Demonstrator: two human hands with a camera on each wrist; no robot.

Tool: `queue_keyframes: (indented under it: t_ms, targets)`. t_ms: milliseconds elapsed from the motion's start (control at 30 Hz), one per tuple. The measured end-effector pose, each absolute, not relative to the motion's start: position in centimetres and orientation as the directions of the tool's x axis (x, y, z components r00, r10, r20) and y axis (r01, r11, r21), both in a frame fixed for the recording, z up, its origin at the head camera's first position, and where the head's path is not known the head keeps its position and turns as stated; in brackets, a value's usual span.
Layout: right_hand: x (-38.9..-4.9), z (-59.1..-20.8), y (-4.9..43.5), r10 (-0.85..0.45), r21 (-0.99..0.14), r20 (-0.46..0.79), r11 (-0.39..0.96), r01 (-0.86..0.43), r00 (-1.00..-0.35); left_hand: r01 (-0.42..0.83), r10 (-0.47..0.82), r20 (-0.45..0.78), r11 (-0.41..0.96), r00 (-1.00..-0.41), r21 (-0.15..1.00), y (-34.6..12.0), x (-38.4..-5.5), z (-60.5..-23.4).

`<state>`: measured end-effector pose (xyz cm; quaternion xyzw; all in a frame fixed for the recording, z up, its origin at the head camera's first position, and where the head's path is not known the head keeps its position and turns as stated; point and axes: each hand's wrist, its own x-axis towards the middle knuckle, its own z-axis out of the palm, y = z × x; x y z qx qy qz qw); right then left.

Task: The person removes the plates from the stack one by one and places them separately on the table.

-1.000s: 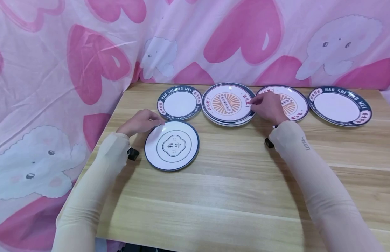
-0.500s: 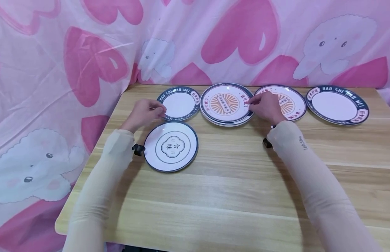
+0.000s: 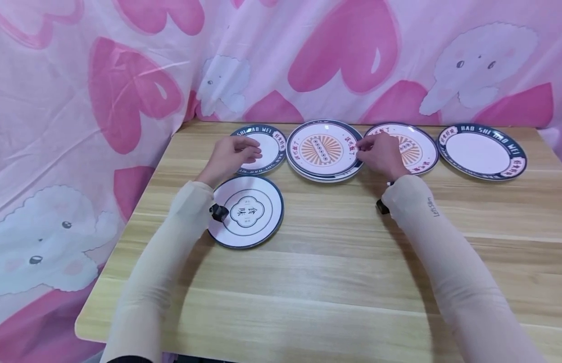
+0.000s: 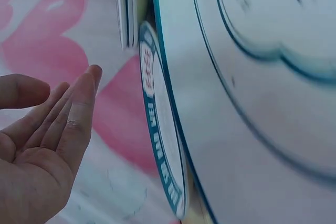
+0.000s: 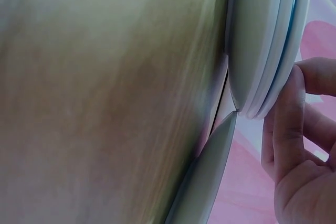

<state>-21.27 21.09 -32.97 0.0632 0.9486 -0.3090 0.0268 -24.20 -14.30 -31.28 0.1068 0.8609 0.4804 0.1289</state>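
Observation:
In the head view my right hand pinches the right rim of the top plate, which has an orange sunburst and red lettering and lies on a stack. The right wrist view shows thumb and fingertip meeting at the rim of this stack, several plates deep. My left hand hovers with relaxed fingers, holding nothing, over the left part of a small plate with a dark lettered rim. Below my left wrist lies a white plate with a thin blue rim and a flower-shaped emblem; the forearm partly covers it.
To the right of the stack lies another sunburst plate, partly hidden by my right hand. An oval dark-rimmed plate sits at the far right. A pink heart-patterned cloth hangs behind the wooden table.
My left hand has left the rim of the flower-emblem plate and moved right, over the small dark-rimmed plate. The right hand stays at the stack's rim. The plates keep their places.

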Motion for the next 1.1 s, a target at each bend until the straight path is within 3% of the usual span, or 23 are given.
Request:
queue_keyframes:
  t_ms: [367, 533, 833, 1100]
  targets:
    - [-21.1, -33.2, 21.3, 0.095, -0.584, -0.062, 0.804, 0.114, -0.994, 0.098, 0.414, -0.157, 0.532, -0.897, 0.841, -10.0, -25.3, -32.1]
    - [-21.1, -33.1, 21.3, 0.094, -0.589, -0.073, 0.800, 0.119, -0.993, 0.070, 0.368, -0.167, 0.551, -0.915, 0.832, -8.7, -25.6, -32.0]
    - [-21.4, -33.1, 21.3, 0.086, -0.599, -0.077, 0.792, 0.115, -0.993, 0.047, 0.290, -0.222, 0.698, -0.931, 0.714, -7.1, -25.6, -31.9]
    - [-21.3, -32.9, 21.4, 0.095, -0.589, -0.087, 0.798, 0.128, -0.992, 0.030, 0.260, -0.235, 0.728, -0.937, 0.685, -6.2, -25.9, -32.1]
